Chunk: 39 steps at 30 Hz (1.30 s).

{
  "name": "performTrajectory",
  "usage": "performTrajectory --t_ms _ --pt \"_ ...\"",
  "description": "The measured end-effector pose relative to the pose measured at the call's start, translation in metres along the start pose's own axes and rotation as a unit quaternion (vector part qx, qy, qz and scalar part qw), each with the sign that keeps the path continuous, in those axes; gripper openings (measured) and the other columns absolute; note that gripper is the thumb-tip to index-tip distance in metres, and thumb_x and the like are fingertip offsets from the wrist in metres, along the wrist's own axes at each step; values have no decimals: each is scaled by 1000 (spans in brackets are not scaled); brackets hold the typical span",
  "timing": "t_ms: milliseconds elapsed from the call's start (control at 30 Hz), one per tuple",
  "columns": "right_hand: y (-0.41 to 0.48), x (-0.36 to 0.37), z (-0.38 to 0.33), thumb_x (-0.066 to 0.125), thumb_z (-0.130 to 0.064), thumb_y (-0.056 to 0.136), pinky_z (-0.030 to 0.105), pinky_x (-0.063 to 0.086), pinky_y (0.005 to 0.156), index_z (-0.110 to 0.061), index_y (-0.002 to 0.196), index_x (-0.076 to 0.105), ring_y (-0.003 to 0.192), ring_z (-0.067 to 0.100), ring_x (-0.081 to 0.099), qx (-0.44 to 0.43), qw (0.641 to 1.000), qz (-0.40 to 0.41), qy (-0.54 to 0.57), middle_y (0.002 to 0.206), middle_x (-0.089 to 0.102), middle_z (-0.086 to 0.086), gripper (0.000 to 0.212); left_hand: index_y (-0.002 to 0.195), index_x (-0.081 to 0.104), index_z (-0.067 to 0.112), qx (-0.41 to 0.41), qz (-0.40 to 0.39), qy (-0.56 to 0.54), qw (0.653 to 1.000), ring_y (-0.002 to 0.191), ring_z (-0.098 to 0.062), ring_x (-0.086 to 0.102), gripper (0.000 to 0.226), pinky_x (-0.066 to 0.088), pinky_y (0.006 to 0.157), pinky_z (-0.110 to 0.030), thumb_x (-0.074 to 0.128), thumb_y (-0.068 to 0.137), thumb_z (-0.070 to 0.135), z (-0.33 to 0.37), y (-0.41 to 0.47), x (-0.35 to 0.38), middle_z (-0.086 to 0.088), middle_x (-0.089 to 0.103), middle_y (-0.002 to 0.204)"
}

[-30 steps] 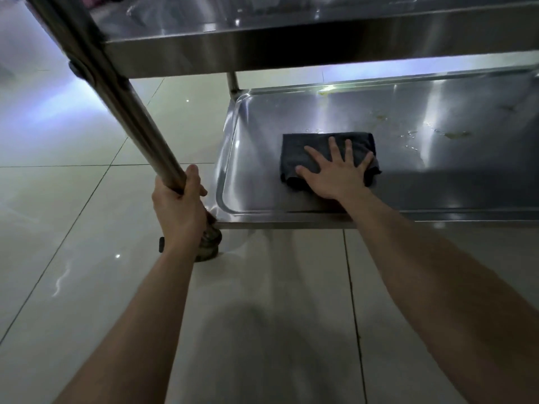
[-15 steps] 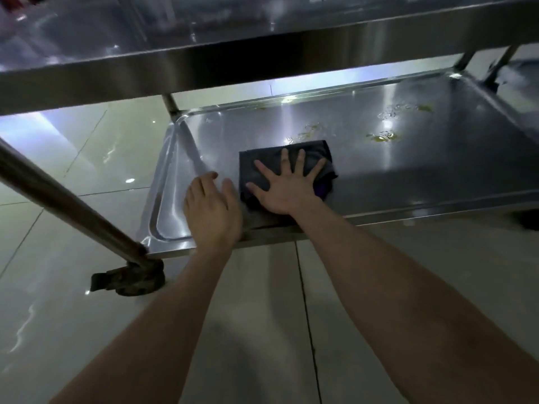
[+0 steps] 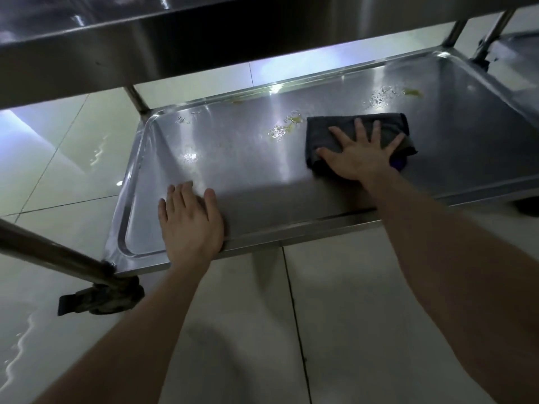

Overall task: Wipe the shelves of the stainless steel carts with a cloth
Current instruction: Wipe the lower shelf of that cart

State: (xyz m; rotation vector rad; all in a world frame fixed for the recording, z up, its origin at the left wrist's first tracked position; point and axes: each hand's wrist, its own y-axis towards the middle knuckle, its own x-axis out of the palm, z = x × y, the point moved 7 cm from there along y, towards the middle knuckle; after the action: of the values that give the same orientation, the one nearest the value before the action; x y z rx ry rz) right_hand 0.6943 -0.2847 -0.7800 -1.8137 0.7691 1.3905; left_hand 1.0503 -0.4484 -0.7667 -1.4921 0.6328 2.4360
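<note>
Pressing my right hand [image 3: 361,157], fingers spread flat, on the folded dark cloth [image 3: 326,128] at mid-shelf, I should sweep it left over the yellowish greasy spots [image 3: 287,126] just beside it, then work far right. My left hand [image 3: 191,225] lies flat and open, bracing the near edge of the smooth, rimmed lower shelf [image 3: 291,232].

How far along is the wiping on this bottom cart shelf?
Near strip of the lower shelf looks clean. Right hand presses the dark cloth flat mid-shelf; left hand rests on the near rim. Remaining: yellowish smears beside the cloth and droplets near the far right corner.
</note>
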Motion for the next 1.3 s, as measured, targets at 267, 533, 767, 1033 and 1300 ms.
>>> performTrajectory --t_ms 267,533,767,1033,1300 --pt "-48 38 -221 26 -88 94 85 -21 110 -54 168 13 162 46 -21 -210 977 -31 -33 181 -11 6 82 160 43 10 8 42 -46 998 161 -29 31 66 18 135 -50 23 112 51 -1 0 -13 -15 46 166" --pt "-19 7 -68 21 -99 85 76 -16 121 -60 165 12 166 31 -14 -110 994 -6 -2 181 -7 -10 90 155 47 9 24 53 -60 996 156 -36 39 64 25 132 -55 25 113 52 -9 17 -17 -21 49 163" --pt "-13 -16 19 16 -110 69 82 -9 119 -60 165 5 165 37 -14 -69 993 -89 -42 181 -11 -5 108 140 57 -2 82 55 32 995 138 -46 53 55 36 122 -59 43 107 40 9 29 -22 -29 62 139" --pt "-6 -2 25 2 -104 77 80 -19 117 -61 165 2 164 37 -19 -103 994 15 -20 181 -11 2 98 144 57 6 123 12 -75 990 145 -34 49 46 31 126 -48 47 113 38 176 -7 22 -14 59 146" --pt "6 -13 74 9 -107 76 67 -21 123 -62 164 13 167 24 -10 -170 985 28 1 181 -1 -8 99 155 45 2 123 -27 -32 992 163 -34 26 57 13 134 -53 35 115 41 201 -17 74 -19 47 164"
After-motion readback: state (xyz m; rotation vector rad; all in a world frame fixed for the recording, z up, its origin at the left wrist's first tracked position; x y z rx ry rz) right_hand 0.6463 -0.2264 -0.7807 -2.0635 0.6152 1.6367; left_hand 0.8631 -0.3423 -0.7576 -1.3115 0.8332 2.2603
